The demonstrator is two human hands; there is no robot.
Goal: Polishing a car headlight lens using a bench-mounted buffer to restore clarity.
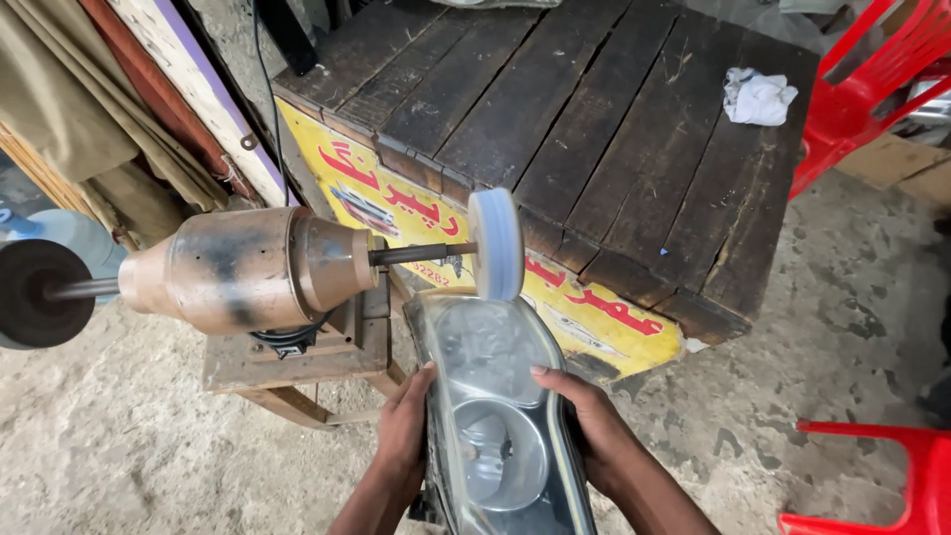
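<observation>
1. Grip: the left hand (404, 436) and the right hand (586, 428) clasp a car headlamp (492, 416) by its two long edges, fingers curled over the rim and thumbs lying on the clear lens.
2. Position of the lamp: it is held lens-up, low in the middle of the view, its far end raised to just under the buffing wheel (496, 244); whether lens and wheel touch cannot be told.
3. Buffing wheel: a pale, bluish-white disc on a thin shaft, standing on edge.
4. Motor (243, 267): a coppery, scuffed housing lying level on a small wooden stand (287, 365); a dark disc (35, 292) sits on the opposite shaft end at left.
5. Behind: a dark plank table (594, 119) with a yellow painted sign (396, 203) on its front and a crumpled white rag (758, 96) on top.
6. Right margin: red plastic chairs (872, 89), above and below, on a rough concrete floor (822, 327).
</observation>
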